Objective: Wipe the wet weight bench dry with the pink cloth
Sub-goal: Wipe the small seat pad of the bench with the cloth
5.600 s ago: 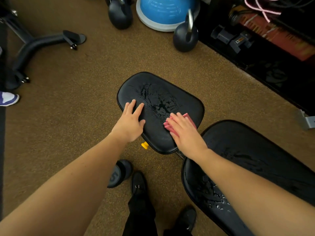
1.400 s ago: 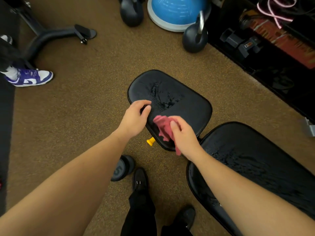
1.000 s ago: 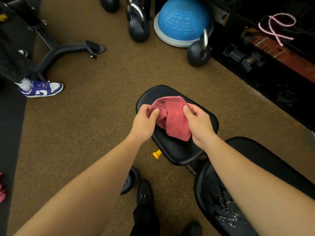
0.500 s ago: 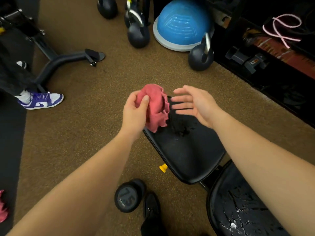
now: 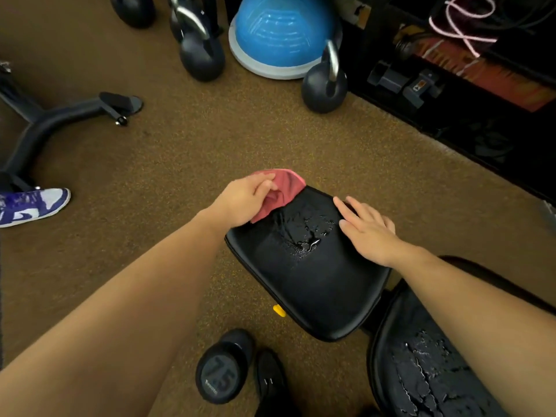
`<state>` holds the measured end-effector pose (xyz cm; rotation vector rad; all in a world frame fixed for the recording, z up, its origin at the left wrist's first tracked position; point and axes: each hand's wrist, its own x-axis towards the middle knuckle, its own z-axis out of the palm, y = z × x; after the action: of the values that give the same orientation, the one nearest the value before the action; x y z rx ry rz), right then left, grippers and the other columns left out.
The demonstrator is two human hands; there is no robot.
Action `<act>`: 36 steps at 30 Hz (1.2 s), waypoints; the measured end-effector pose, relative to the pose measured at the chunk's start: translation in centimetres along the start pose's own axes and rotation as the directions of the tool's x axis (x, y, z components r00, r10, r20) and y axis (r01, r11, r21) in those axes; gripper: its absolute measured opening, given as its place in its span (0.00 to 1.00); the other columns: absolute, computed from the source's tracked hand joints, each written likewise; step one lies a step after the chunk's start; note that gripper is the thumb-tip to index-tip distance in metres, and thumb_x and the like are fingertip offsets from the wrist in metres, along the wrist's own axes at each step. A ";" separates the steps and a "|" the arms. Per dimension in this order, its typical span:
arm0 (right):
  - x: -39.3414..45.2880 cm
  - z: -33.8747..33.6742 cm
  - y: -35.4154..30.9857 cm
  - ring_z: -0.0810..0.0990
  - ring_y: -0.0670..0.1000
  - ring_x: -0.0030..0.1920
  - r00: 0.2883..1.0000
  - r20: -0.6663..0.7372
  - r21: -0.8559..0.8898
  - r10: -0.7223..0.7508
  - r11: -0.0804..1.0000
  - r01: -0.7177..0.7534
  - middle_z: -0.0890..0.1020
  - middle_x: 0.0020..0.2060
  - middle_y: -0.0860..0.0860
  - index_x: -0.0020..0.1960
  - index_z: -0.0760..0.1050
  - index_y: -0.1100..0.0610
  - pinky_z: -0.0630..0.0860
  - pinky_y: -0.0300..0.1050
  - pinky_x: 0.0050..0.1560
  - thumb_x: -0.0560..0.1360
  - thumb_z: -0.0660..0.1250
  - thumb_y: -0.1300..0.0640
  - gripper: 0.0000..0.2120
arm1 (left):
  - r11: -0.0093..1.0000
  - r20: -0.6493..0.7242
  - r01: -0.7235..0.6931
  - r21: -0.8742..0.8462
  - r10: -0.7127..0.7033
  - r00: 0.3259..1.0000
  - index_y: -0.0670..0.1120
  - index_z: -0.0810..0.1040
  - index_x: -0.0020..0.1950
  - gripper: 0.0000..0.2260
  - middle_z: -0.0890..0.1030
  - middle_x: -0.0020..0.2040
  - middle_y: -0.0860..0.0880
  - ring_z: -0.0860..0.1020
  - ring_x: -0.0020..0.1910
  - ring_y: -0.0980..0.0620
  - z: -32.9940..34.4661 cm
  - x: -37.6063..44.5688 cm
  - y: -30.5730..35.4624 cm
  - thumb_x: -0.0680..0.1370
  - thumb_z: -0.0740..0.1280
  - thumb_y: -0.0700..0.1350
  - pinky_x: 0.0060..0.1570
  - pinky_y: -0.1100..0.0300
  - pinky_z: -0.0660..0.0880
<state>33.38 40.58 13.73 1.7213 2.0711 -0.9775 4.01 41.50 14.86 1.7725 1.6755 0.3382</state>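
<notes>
The black seat pad (image 5: 313, 284) of the weight bench fills the middle, with a patch of water droplets (image 5: 304, 233) near its far end. My left hand (image 5: 243, 200) grips the bunched pink cloth (image 5: 284, 189) and holds it against the pad's far left corner. My right hand (image 5: 367, 230) lies flat on the pad's right edge, fingers spread, holding nothing. The bench's back pad (image 5: 427, 374) at the lower right is covered in water too.
A 7.5 dumbbell (image 5: 221, 368) and my black shoe (image 5: 270, 383) are on the brown floor below the seat. Kettlebells (image 5: 323, 82) and a blue balance dome (image 5: 279, 34) stand beyond. A machine base (image 5: 60, 115) and another person's purple shoe (image 5: 33, 203) sit left; dark shelving (image 5: 469, 85) right.
The cloth passed from my right hand to my left. My left hand has lowered it onto the seat's far corner, and my right hand has come down flat on the right edge.
</notes>
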 end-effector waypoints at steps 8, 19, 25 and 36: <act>0.0 0.4 0.1 0.41 0.47 0.80 1.000 0.002 -0.023 0.010 1.000 -0.010 0.44 0.81 0.37 0.78 0.41 0.29 0.41 0.58 0.77 0.85 0.45 0.42 0.24 | 0.902 0.203 -0.124 0.413 0.041 0.978 0.64 0.46 0.81 0.26 0.41 0.82 0.54 0.39 0.81 0.46 1.8 -0.2 -0.9 0.83 0.48 0.64 0.78 0.44 0.43; -0.8 0.1 0.5 0.41 0.46 0.81 1.000 0.013 -0.029 -0.009 1.000 0.009 0.43 0.80 0.36 0.78 0.42 0.29 0.41 0.58 0.77 0.85 0.46 0.44 0.24 | 0.954 0.028 -0.058 0.293 0.052 0.998 0.56 0.54 0.82 0.23 0.48 0.82 0.55 0.42 0.81 0.49 3.1 -5.1 -2.8 0.86 0.51 0.53 0.75 0.53 0.38; -1.7 0.6 0.7 0.39 0.48 0.81 0.999 0.003 -0.099 -0.035 0.994 0.035 0.40 0.81 0.38 0.79 0.40 0.31 0.40 0.59 0.77 0.85 0.44 0.44 0.25 | 0.978 -0.035 0.015 0.210 -0.008 0.999 0.55 0.56 0.81 0.22 0.51 0.82 0.55 0.43 0.81 0.50 4.4 -7.6 -2.6 0.86 0.52 0.52 0.77 0.53 0.40; -4.1 1.1 3.5 0.51 0.58 0.80 0.998 -0.054 0.041 0.037 0.999 -0.034 0.45 0.82 0.45 0.81 0.38 0.40 0.57 0.60 0.75 0.85 0.47 0.41 0.29 | 0.991 -0.159 0.124 0.046 -0.115 0.980 0.54 0.61 0.80 0.21 0.54 0.81 0.57 0.45 0.81 0.52 8.2 -12.9 -0.1 0.87 0.53 0.50 0.77 0.53 0.41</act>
<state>37.46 36.94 14.28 1.8180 2.0603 -0.9786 7.04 26.77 11.90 1.7131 1.9102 0.3879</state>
